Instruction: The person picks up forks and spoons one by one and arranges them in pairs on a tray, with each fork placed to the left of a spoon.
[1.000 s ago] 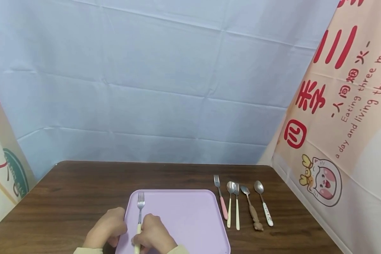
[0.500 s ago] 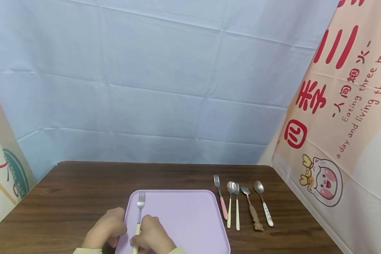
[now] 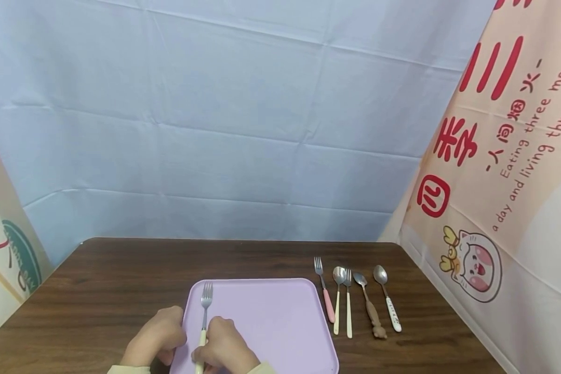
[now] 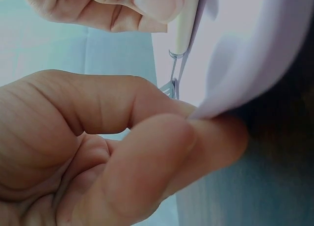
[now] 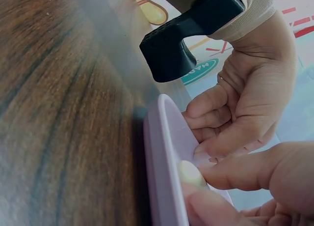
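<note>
My right hand (image 3: 227, 347) pinches the cream handle of a fork (image 3: 206, 298) between thumb and fingers. The fork lies along the left side of a lilac tray (image 3: 271, 322), tines pointing to the far edge. In the right wrist view, the rounded handle end (image 5: 190, 173) shows between my right thumb and finger, just inside the tray's rim. At the tray's left edge my left hand (image 3: 158, 332) pinches the rim; the left wrist view shows the rim (image 4: 235, 96) between its thumb and finger. The tray's near edge is cut off in the head view.
Right of the tray lie a pink-handled fork (image 3: 327, 301), a cream-handled spoon (image 3: 337, 306), a cream-handled fork (image 3: 348, 311), a brown-handled spoon (image 3: 373, 317) and a white-handled spoon (image 3: 390, 306). They rest on a dark wooden table (image 3: 121, 275). A pale blue cloth (image 3: 224, 130) hangs behind.
My right hand and the fork's handle end have shifted very slightly left on the tray. The left hand stays at the rim.
</note>
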The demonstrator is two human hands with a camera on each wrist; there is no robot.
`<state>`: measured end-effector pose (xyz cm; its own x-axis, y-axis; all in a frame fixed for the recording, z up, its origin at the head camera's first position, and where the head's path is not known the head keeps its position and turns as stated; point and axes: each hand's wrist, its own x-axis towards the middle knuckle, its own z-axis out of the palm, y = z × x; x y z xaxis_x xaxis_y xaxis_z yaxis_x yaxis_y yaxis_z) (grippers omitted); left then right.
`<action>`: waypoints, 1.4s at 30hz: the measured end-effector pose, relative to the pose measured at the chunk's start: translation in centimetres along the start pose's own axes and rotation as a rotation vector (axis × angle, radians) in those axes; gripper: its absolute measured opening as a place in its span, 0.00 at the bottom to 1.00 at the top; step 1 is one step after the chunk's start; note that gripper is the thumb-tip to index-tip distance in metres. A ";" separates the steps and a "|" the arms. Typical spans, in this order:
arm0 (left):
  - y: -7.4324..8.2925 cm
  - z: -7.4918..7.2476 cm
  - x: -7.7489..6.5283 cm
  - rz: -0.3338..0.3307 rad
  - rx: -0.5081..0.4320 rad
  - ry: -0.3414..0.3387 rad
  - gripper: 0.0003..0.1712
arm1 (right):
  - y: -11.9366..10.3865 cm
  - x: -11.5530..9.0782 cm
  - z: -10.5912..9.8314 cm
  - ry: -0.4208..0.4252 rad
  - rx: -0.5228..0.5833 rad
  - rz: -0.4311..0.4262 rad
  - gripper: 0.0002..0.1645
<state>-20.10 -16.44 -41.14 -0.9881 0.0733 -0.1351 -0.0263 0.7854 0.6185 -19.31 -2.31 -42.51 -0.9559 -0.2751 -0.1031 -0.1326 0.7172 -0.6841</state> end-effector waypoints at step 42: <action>0.0 0.2 0.0 -0.004 0.004 0.006 0.06 | 1.0 -1.1 -4.0 0.087 -0.703 -0.353 0.18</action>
<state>-20.09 -16.30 -41.28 -0.9889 0.0669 -0.1329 -0.0293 0.7879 0.6151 -19.46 1.24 -40.17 -0.8397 -0.5316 0.1112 -0.5387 0.8413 -0.0459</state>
